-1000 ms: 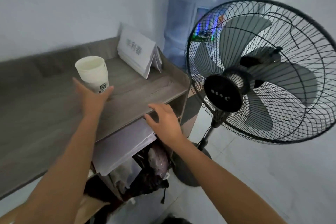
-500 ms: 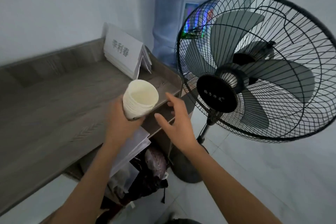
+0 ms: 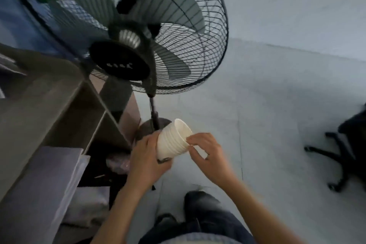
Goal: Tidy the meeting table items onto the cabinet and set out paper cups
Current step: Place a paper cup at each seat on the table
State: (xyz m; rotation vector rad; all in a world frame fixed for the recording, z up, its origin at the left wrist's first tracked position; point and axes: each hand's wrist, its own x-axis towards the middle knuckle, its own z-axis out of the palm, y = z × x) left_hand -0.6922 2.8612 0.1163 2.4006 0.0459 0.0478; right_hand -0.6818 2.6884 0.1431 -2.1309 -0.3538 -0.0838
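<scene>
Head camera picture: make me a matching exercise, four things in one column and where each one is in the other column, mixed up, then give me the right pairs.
Things
1. stack of paper cups
2. fan
3. office chair
4. cabinet

Places
A. along the left side of the picture
B. on the floor at the right edge
C. held in the left hand, with the right hand at its rim
D. upright on its pole, top centre

Pairs: 1-C, 2-D, 3-B, 4-A
</scene>
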